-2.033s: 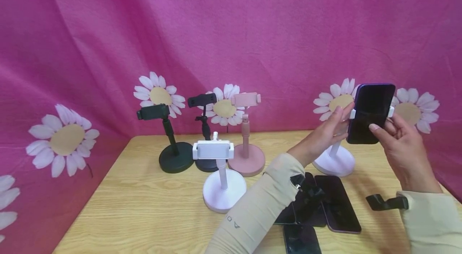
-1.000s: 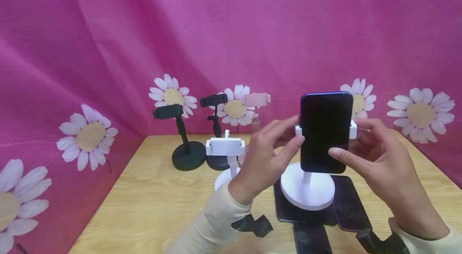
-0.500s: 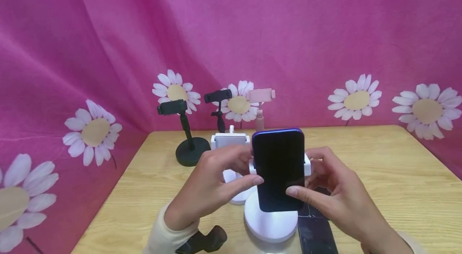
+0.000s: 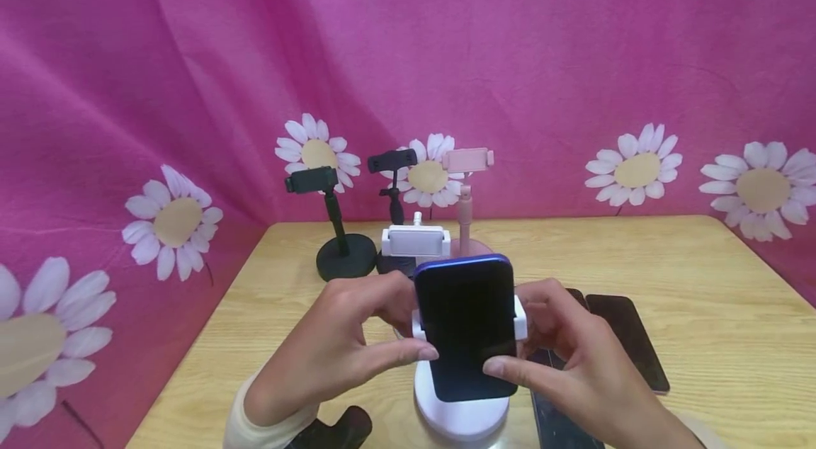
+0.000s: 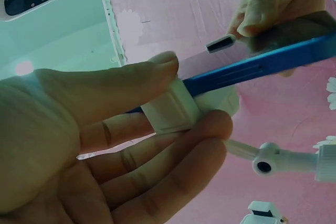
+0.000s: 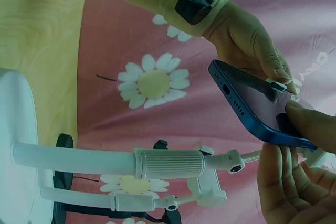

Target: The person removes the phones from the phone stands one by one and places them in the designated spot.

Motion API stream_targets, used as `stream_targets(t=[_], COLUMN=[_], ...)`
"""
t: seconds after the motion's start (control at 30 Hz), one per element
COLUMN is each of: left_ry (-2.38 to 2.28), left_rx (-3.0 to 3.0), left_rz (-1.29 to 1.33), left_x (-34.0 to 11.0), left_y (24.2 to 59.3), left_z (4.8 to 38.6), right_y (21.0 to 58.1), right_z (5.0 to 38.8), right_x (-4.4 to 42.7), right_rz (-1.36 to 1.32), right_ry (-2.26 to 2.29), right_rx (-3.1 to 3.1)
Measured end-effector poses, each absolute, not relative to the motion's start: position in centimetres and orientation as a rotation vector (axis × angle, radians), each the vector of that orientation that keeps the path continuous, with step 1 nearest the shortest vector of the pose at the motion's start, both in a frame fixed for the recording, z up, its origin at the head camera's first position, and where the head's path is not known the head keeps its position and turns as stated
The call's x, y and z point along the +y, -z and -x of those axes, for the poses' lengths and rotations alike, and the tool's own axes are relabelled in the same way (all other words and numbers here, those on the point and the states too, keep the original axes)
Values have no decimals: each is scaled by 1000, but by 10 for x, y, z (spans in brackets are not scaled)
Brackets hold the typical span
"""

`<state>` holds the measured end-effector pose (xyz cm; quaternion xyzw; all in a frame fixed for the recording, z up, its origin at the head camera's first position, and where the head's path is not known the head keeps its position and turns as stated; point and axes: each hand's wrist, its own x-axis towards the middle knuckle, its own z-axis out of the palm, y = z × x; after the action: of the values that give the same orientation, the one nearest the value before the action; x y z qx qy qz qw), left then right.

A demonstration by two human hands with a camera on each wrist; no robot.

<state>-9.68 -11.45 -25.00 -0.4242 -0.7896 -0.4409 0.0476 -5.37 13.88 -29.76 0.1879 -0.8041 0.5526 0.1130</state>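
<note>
A smartphone with a blue edge sits upright, leaning back slightly, in the clamp of a white phone stand. My left hand pinches the phone's left side and clamp. Its thumb lies at the front edge and its fingers curl behind. On the other side my right hand holds the phone, its thumb pressed on the lower screen. In the left wrist view the white clamp jaw wraps the phone's blue edge. The right wrist view shows the stand's ribbed post below the phone.
Behind stand another white phone stand, a pink stand, a dark green stand and a black stand. Dark phones lie to the right, one phone beyond my right hand. A pink daisy curtain hangs behind the table.
Both hands have brought the white stand with its phone from the right rear, past the lying phones, left and nearer to me. Over the last half second it shifts slightly; the head view has turned too.
</note>
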Motion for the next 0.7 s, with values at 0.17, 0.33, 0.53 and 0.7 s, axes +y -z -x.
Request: stream_targets(t=[0.17,0.33,0.53,0.7], left_ry=[1375,1407,1443,1453], left_rx=[-2449,-2499,-2510,-2546], left_rz=[1299,1262,1278,1296], left_x=[-118,-117,-116,-119], left_y=[253,257,259,259], left_z=[96,103,110,115], right_y=[301,306,309,309], right_z=[55,59,64,67], right_x=[137,136,136,137], right_rz=[-566,-530,-526,-566], right_ry=[-1632,-1630,-1618,-1647], right_rx=[-2374,-2403,-2427,-2502])
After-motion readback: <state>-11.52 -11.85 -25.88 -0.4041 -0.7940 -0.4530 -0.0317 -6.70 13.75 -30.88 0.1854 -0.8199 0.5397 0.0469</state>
